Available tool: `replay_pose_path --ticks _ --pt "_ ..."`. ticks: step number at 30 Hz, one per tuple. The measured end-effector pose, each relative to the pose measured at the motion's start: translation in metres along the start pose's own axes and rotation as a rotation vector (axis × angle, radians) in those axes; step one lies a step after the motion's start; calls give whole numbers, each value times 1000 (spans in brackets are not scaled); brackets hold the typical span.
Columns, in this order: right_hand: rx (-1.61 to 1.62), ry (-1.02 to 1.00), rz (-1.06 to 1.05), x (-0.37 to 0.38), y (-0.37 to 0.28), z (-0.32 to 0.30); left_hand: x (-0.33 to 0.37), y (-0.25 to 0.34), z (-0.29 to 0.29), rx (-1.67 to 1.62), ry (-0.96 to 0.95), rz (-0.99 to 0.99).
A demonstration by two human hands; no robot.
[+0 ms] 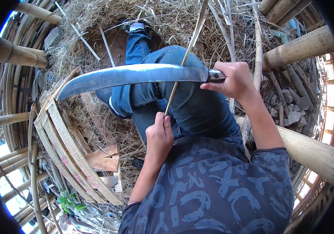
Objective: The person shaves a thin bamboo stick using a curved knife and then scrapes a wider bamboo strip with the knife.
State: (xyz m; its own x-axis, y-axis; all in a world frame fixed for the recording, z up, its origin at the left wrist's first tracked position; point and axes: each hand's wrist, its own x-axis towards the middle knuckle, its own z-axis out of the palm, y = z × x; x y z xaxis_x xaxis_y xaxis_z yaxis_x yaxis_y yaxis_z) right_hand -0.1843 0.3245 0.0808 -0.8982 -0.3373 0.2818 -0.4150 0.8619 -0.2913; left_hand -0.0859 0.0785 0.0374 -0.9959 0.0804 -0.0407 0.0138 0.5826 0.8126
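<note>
My right hand [233, 81] is closed round the handle of a machete [132, 75]. Its long, broad blade points left across my raised knee, and the tip curves downward. A thin bamboo strip [192, 41] runs from my lap up past the top of the view, crossing under the blade near the handle. My left hand [159, 134] grips the strip's lower end, just above my lap. The blade looks laid across the strip, though whether it touches cannot be made out. My jeans [147, 95] are under both.
A slatted wooden crate panel [71, 152] lies at the left, by a brown flat piece [101, 158]. Dry straw [167, 19] and loose strips cover the ground ahead. Thick bamboo poles [301, 48] stick in from both sides. Broken stones [294, 117] are piled at the right.
</note>
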Motion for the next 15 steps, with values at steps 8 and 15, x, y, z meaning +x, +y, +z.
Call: replay_pose_path --ticks 8,15 --pt "-168 -48 1 7 11 -17 -3 -2 2 53 100 79" --pt "-181 12 332 28 68 -44 -1 7 -2 36 96 88"
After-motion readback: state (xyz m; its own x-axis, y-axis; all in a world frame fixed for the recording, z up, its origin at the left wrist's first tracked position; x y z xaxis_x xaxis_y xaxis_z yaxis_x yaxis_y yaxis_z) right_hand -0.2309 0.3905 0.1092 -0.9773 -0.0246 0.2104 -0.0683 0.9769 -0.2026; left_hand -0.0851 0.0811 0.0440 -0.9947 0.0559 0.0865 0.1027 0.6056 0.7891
